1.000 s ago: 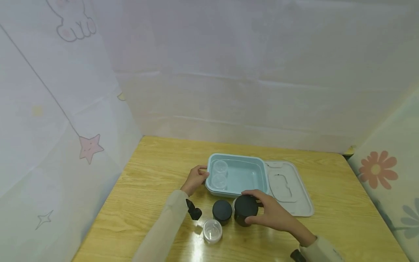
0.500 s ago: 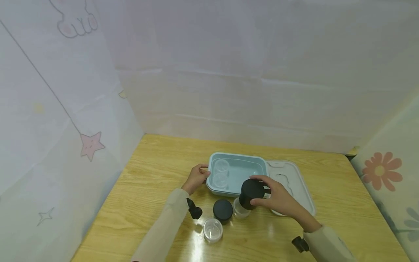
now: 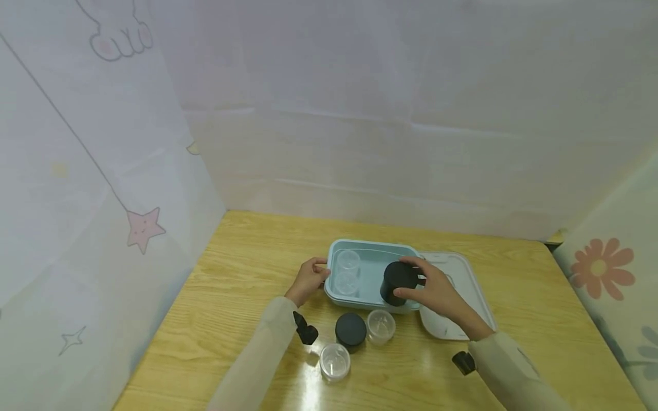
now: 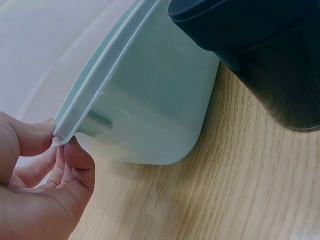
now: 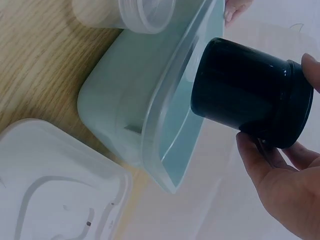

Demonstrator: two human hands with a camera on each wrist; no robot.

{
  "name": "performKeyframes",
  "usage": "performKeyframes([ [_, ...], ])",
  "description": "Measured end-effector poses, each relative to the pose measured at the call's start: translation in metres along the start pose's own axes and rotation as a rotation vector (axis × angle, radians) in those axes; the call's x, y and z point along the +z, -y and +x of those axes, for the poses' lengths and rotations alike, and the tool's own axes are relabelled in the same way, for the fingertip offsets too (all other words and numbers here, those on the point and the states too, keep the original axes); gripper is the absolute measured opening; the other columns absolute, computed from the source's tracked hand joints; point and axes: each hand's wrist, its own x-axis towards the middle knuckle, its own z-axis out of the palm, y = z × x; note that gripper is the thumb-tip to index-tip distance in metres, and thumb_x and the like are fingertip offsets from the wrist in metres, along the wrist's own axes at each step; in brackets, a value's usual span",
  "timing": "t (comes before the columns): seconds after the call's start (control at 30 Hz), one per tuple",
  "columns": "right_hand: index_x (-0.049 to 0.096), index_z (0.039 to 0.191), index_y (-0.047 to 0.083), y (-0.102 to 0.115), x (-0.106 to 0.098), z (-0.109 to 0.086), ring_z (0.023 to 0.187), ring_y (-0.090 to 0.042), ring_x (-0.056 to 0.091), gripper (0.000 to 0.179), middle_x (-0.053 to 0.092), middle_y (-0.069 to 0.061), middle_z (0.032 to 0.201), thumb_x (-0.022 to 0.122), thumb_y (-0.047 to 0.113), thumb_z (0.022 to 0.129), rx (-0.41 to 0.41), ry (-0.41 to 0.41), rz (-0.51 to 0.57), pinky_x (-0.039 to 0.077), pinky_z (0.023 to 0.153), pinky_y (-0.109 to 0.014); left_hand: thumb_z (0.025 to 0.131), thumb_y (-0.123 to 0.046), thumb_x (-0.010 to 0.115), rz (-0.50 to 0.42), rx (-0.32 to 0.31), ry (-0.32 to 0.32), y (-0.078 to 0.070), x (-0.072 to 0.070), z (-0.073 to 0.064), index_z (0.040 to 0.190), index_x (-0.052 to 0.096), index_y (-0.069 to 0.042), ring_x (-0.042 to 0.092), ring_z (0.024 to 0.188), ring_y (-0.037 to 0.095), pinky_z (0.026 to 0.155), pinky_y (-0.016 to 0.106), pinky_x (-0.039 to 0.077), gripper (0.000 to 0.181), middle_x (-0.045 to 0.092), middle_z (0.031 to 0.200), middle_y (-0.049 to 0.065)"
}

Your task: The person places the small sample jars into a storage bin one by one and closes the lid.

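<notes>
A black lidded jar point(image 3: 398, 281) is gripped near its lid by my right hand point(image 3: 434, 290), over the right side of a light-blue plastic box point(image 3: 374, 244). In the right wrist view the jar point(image 5: 242, 90) is above the box rim, apart from it. My left hand point(image 3: 307, 281) pinches the box's left rim between thumb and fingers, plain in the left wrist view point(image 4: 50, 170). Two clear jars point(image 3: 347, 273) stand inside the box at its left end. In front of the box are another black jar point(image 3: 350, 330) and two clear jars, one nearer the box point(image 3: 381, 325), one nearer me point(image 3: 334, 361).
A white lid point(image 3: 465, 274) lies on the wooden table point(image 3: 267, 251), against the box's right side and partly under my right arm. Pale cloth walls with printed drawings, such as a pink star point(image 3: 145, 228), surround the table's back and sides.
My right hand has lifted the black jar from beside the other black jar and carried it up and away from me over the box, uncovering a clear jar. My left hand stays on the rim.
</notes>
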Motion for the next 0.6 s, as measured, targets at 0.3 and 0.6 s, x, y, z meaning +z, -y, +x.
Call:
performKeyframes([
  [0.3, 0.045, 0.138, 0.005, -0.007, 0.008, 0.016, 0.118, -0.045, 0.05, 0.07, 0.047, -0.024, 0.136, 0.076, 0.031, 0.081, 0.081, 0.002, -0.002, 0.046, 0.095, -0.055, 0.096, -0.003, 0.053, -0.003, 0.01, 0.012, 0.003, -0.001, 0.002, 0.133, 0.046, 0.007, 0.058, 0.079, 0.017, 0.072, 0.029, 0.054, 0.039, 0.055, 0.097, 0.013],
  [0.6, 0.042, 0.138, -0.001, -0.018, 0.025, 0.036, 0.118, -0.046, 0.05, 0.072, 0.048, -0.027, 0.133, 0.076, 0.027, 0.081, 0.084, 0.005, -0.03, 0.046, 0.094, -0.055, 0.095, -0.006, 0.056, -0.009, 0.001, -0.005, 0.032, -0.002, 0.029, 0.132, 0.05, 0.001, 0.058, 0.073, 0.014, 0.068, 0.028, 0.055, 0.038, 0.056, 0.096, 0.011],
])
